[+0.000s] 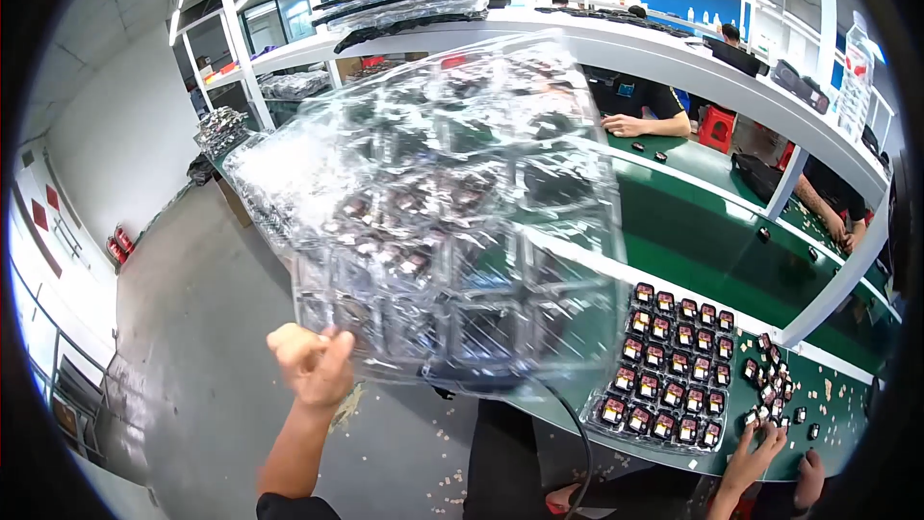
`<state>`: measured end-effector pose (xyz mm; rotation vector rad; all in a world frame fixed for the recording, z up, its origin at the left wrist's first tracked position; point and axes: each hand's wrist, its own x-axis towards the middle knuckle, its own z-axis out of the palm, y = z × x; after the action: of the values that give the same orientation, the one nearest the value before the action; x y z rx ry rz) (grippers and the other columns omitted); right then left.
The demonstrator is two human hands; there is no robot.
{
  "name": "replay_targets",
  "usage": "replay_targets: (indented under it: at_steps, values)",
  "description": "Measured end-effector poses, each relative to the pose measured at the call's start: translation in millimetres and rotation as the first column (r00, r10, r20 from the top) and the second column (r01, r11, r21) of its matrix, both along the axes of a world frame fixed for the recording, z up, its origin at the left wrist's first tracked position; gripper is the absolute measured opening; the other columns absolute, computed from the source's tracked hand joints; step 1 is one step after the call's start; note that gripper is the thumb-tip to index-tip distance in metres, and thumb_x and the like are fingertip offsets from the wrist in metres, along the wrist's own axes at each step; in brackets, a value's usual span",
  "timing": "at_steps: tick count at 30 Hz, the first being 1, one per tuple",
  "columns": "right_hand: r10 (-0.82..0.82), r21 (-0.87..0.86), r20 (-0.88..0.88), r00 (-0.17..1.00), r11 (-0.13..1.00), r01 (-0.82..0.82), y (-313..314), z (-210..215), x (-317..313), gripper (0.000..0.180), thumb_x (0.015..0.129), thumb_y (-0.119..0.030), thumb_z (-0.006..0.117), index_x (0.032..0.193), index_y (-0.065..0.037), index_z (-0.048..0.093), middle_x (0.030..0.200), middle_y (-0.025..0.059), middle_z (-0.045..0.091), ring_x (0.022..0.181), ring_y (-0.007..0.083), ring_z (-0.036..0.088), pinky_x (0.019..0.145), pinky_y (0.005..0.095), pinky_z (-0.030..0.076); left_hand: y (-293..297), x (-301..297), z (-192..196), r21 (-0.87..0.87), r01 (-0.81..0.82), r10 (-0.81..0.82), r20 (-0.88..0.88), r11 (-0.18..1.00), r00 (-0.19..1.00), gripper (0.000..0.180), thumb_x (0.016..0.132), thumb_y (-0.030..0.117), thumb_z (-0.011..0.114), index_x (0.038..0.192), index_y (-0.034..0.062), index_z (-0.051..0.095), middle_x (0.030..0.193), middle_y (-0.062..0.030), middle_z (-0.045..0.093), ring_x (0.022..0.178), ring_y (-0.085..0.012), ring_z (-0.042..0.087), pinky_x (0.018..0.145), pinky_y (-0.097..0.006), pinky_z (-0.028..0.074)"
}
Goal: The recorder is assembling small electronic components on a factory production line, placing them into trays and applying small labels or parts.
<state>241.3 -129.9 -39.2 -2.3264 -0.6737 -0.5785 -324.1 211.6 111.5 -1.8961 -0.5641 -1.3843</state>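
Observation:
A large clear plastic blister tray (pixel 486 323) is raised and tilted across the middle of the view, smeared by motion. My left hand (pixel 313 366) is closed at its lower left corner, fingers pinched on the rim. Through the tray, rows of square pockets and glare show; I cannot tell whether it is one tray or several nested. My right hand does not show. To the right on the green bench lies another clear tray (pixel 594 409), filled with rows of small black square parts (pixel 674 393) bearing pale and reddish labels.
A co-worker's hand (pixel 756 453) touches loose black parts (pixel 773 376) at lower right. Another person's hand (pixel 626 125) rests across the green conveyor (pixel 683 207). Plastic trays are piled on the white overhead shelf (pixel 616 39). A black cable (pixel 582 424) hangs at the bench edge.

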Motion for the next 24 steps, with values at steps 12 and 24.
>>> replay_targets:
  at_steps: [12, 24]
  values:
    - [0.903, 0.867, -0.344, 0.259, 0.411, -0.282, 85, 126, -146, 0.077, 0.083, -0.011, 0.076, 0.149, 0.008, 0.041, 0.102, 0.0159, 0.07, 0.077, 0.013, 0.063, 0.069, 0.0238, 0.049, -55, 132, -2, -0.49, 0.334, -0.543, -0.383, 0.806, 0.748, 0.039, 0.089, 0.012, 0.07, 0.127, 0.0204, 0.075, 0.126, 0.0011, 0.064, 0.115, -0.0163, 0.056, 0.094, -0.034, 0.046]
    - [0.919, 0.949, -0.237, 0.315, 0.288, -0.126, 4, 115, -48, 0.058, 0.097, 0.004, 0.058, 0.152, 0.006, 0.04, 0.122, 0.0184, 0.068, 0.051, 0.0041, 0.037, 0.042, 0.0207, 0.028, 201, -197, -131, -0.102, 0.83, 0.422, 0.89, 0.549, -0.17, 0.074, 0.097, 0.035, 0.076, 0.153, 0.0089, 0.036, 0.143, -0.0216, 0.053, 0.125, -0.0344, 0.062, 0.102, -0.047, 0.055]
